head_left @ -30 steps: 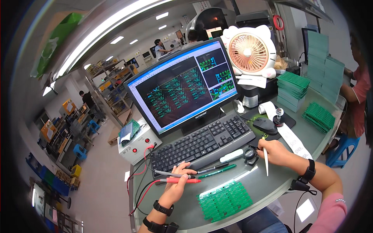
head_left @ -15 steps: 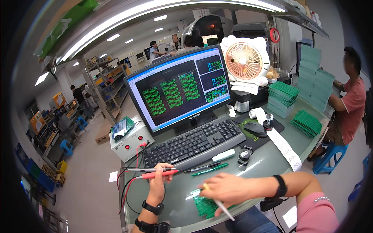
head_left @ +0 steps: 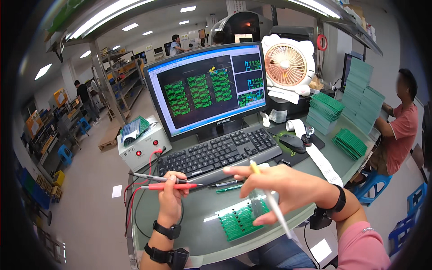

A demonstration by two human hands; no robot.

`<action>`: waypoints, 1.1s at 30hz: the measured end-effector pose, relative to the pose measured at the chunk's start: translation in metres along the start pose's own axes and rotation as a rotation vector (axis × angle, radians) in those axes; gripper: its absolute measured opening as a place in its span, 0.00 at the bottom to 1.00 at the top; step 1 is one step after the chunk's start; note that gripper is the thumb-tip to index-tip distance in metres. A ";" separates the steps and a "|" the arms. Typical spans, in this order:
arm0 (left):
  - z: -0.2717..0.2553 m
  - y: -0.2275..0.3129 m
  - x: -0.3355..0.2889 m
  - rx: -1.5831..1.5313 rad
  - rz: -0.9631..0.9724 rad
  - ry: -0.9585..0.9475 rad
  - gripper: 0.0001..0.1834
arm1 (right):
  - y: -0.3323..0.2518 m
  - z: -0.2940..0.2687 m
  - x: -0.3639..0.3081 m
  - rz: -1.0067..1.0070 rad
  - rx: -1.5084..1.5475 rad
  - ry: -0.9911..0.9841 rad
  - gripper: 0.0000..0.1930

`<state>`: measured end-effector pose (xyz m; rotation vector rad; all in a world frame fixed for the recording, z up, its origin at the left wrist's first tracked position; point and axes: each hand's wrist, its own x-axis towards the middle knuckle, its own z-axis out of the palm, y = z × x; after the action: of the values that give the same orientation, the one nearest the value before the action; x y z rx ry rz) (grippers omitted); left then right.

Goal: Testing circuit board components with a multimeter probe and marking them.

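My left hand (head_left: 169, 194) is closed around two test probes, a red one (head_left: 167, 186) and a grey one (head_left: 155, 176), their thin tips pointing right. Above the table's front part, my right hand (head_left: 288, 189) has its fingers spread, with a slim white pen-like tool (head_left: 278, 211) with a yellow band lodged between them. Under its fingers shows a blurred, see-through object (head_left: 258, 204); whether the hand grips it I cannot tell. A green circuit-board panel (head_left: 236, 222) with rows of small dark parts lies flat below, partly covered by that object and the hand.
Behind the hands stand a black keyboard (head_left: 216, 150) and a monitor (head_left: 202, 87) showing green board images. A mouse (head_left: 292, 143), a paper strip (head_left: 321, 164) and stacked green boards (head_left: 350, 144) lie right. A grey box (head_left: 143, 145) with red jacks stands left. A person (head_left: 405, 121) sits far right.
My right hand has risen off the board panel, its fingers spreading, and more of the panel shows. The see-through object has appeared beneath it. My left hand keeps both probes.
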<state>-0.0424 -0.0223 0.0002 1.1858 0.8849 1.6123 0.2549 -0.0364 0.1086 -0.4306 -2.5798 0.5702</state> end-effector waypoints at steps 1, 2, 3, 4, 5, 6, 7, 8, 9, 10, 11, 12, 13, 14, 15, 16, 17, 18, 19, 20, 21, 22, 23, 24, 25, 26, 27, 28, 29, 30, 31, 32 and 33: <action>-0.003 -0.001 -0.001 -0.033 -0.009 0.001 0.13 | 0.004 0.004 -0.001 -0.030 0.109 0.042 0.27; -0.004 0.000 -0.001 -0.033 -0.022 0.010 0.13 | 0.011 0.010 -0.001 -0.059 0.220 0.085 0.28; 0.001 0.002 0.002 -0.090 0.010 0.003 0.13 | 0.024 0.021 -0.007 -0.095 0.301 0.061 0.28; 0.004 0.003 0.001 -0.142 0.034 0.001 0.13 | 0.035 0.033 -0.014 -0.117 0.285 0.020 0.26; 0.007 0.005 0.002 -0.181 0.059 -0.033 0.13 | 0.044 0.045 -0.022 -0.095 0.336 -0.020 0.25; 0.012 0.006 0.003 -0.204 0.071 -0.064 0.14 | 0.054 0.055 -0.031 -0.072 0.382 -0.054 0.25; 0.011 0.006 0.004 -0.193 0.104 -0.144 0.17 | 0.063 0.063 -0.037 -0.085 0.369 -0.088 0.24; 0.011 0.005 0.003 -0.184 0.136 -0.227 0.19 | 0.071 0.068 -0.045 -0.029 0.382 -0.159 0.26; 0.013 0.005 0.000 -0.181 0.120 -0.220 0.19 | 0.075 0.070 -0.048 -0.067 0.243 -0.179 0.28; 0.016 0.006 -0.004 -0.126 0.084 -0.357 0.23 | 0.078 0.069 -0.050 -0.103 0.102 -0.197 0.29; 0.018 0.004 -0.006 -0.073 0.048 -0.496 0.27 | 0.078 0.065 -0.053 -0.066 0.082 -0.203 0.30; 0.012 0.001 -0.008 0.003 -0.002 -0.655 0.30 | 0.071 0.055 -0.052 -0.040 0.064 -0.212 0.32; 0.016 -0.002 -0.013 -0.003 -0.060 -0.761 0.30 | 0.072 0.047 -0.054 -0.018 0.018 -0.131 0.31; 0.023 -0.004 -0.018 -0.011 -0.119 -0.867 0.30 | 0.081 0.040 -0.058 0.035 0.038 0.008 0.27; 0.031 -0.004 -0.021 -0.016 -0.135 -0.866 0.30 | 0.078 0.028 -0.065 0.215 -0.020 0.152 0.18; 0.039 -0.003 -0.024 0.026 -0.179 -1.004 0.28 | 0.092 0.026 -0.072 0.305 -0.027 0.317 0.11; 0.045 -0.005 -0.024 0.065 -0.221 -1.148 0.27 | 0.098 0.022 -0.078 0.472 0.036 0.473 0.07; 0.048 -0.011 -0.025 0.071 -0.227 -1.224 0.22 | 0.102 0.012 -0.083 0.585 -0.011 0.499 0.06; 0.051 -0.013 -0.029 0.170 -0.219 -1.261 0.23 | 0.107 0.004 -0.086 0.635 -0.144 0.493 0.05; 0.052 -0.014 -0.034 0.269 -0.210 -1.296 0.23 | 0.112 -0.003 -0.092 0.716 -0.219 0.421 0.07; 0.054 -0.013 -0.038 0.259 -0.221 -1.301 0.23 | 0.117 -0.007 -0.100 0.730 -0.262 0.340 0.08; 0.055 -0.008 -0.041 0.326 -0.193 -1.287 0.21 | 0.123 -0.008 -0.104 0.737 -0.300 0.257 0.10; 0.056 -0.005 -0.044 0.392 -0.165 -1.272 0.20 | 0.129 -0.007 -0.105 0.745 -0.291 0.251 0.10; 0.055 -0.006 -0.048 0.384 -0.175 -1.273 0.20 | 0.133 -0.006 -0.105 0.753 -0.179 0.201 0.11; 0.054 -0.008 -0.051 0.415 -0.134 -1.261 0.20 | 0.137 -0.004 -0.106 0.760 -0.067 0.151 0.13; 0.055 -0.008 -0.052 0.446 -0.092 -1.248 0.19 | 0.140 -0.004 -0.106 0.768 -0.062 0.145 0.13; 0.061 -0.001 -0.053 0.483 -0.114 -1.205 0.17 | 0.142 -0.003 -0.106 0.731 -0.068 0.101 0.13; 0.061 -0.001 -0.053 0.475 -0.123 -1.203 0.17 | 0.144 -0.003 -0.105 0.693 -0.074 0.057 0.13; 0.061 -0.002 -0.053 0.463 -0.046 -1.159 0.16 | 0.144 -0.003 -0.105 0.693 -0.053 0.040 0.11; 0.060 -0.003 -0.054 0.455 0.032 -1.112 0.14 | 0.143 -0.003 -0.104 0.694 -0.050 0.032 0.11; 0.061 -0.002 -0.055 0.464 0.035 -1.090 0.12 | 0.140 -0.005 -0.103 0.731 0.021 -0.022 0.11; 0.060 -0.002 -0.054 0.460 0.032 -1.084 0.12 | 0.139 -0.004 -0.101 0.767 0.092 -0.077 0.10; 0.060 -0.003 -0.053 0.466 0.054 -1.092 0.12 | 0.138 -0.001 -0.101 0.739 0.045 -0.036 0.09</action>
<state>0.0224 -0.0704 -0.0014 2.0982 0.4797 0.5649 0.3686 0.0437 0.0090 -1.3847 -2.3793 0.8722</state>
